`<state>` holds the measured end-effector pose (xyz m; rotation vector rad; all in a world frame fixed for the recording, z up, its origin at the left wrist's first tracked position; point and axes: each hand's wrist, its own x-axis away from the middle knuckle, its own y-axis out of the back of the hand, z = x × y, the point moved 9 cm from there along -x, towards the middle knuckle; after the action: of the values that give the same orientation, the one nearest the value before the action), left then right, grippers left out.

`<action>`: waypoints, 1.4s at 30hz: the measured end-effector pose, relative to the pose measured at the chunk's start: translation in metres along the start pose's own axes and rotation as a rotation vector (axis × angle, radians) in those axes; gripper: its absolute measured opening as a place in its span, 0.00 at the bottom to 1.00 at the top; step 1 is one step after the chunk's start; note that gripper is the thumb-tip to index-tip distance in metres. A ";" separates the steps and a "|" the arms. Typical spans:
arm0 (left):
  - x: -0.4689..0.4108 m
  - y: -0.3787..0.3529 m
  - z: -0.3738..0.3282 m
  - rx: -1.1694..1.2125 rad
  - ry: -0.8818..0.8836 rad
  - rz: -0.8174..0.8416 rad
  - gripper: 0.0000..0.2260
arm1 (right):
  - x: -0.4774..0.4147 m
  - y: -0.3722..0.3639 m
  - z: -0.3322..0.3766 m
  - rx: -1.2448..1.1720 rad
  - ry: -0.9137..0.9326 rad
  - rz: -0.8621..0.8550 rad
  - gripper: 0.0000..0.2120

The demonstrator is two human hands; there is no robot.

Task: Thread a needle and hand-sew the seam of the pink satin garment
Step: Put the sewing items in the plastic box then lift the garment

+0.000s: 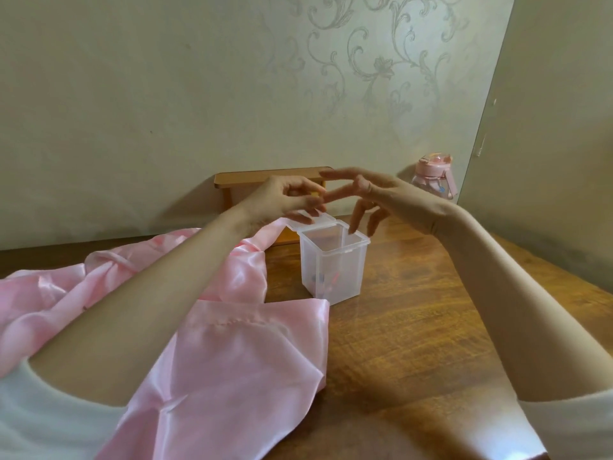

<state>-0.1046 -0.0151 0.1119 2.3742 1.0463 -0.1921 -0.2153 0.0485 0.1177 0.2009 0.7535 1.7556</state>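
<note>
Pink satin garment (232,343): lies in loose folds on the tabletop (414,327), to the left of the clear plastic box (348,277) and in front of it, one hemmed edge just beside the box's base. A puckered line of seam (232,322) runs across the panel nearest the box.

Handling, as judged: the cloth is light, limp and glossy, and likely to slide on the wood and slip between the fingers. It is best pinched close to the seam, through both layers, with the rest left resting on the tabletop. No needle or thread can be made out. Small items show at the bottom of the box, too blurred to name. Its hinged lid (311,220) stands open at the back.

Left hand (288,197): raised above the box's rear left corner, forearm lying over the garment, fingers curled with the tips drawn together as in a pinch. Whether it grasps anything cannot be told.

Right hand (381,194): raised above the box's rear right, wrist bent, fingers straight and spread, nothing visibly held. Two fingers reach toward the left fingertips and two point down at the box's rim.

Behind the box: a small wooden shelf (265,177). Right of it, at the wall: a pink bottle (434,175).
</note>
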 end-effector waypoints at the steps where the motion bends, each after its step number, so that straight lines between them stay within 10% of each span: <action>1: -0.002 -0.007 0.004 -0.082 0.041 -0.023 0.09 | 0.002 0.006 0.002 0.023 0.023 -0.086 0.28; 8: -0.012 -0.026 0.025 -0.781 0.011 -0.100 0.17 | 0.003 0.018 -0.042 0.109 -0.115 -0.423 0.10; 11: 0.004 0.021 0.045 -0.530 0.238 -0.551 0.23 | 0.008 0.024 -0.052 0.133 -0.172 -0.493 0.11; 15: 0.021 -0.003 0.108 0.281 0.723 -0.365 0.28 | 0.010 -0.006 -0.075 0.030 -0.284 -0.123 0.51; 19: 0.009 -0.003 0.098 0.307 0.441 -0.348 0.25 | 0.015 -0.026 -0.089 -0.143 -0.315 -0.108 0.63; 32: 0.011 -0.036 0.031 -0.781 -0.006 -0.033 0.17 | 0.015 -0.033 -0.103 -0.191 -0.207 -0.392 0.51; 42: -0.002 -0.059 0.058 -0.962 -0.124 0.121 0.22 | -0.007 -0.034 -0.112 -0.117 -0.114 -0.349 0.40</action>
<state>-0.1437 -0.0142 0.0388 1.5147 0.6942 0.1788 -0.2413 0.0038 0.0123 0.0830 0.5625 1.4386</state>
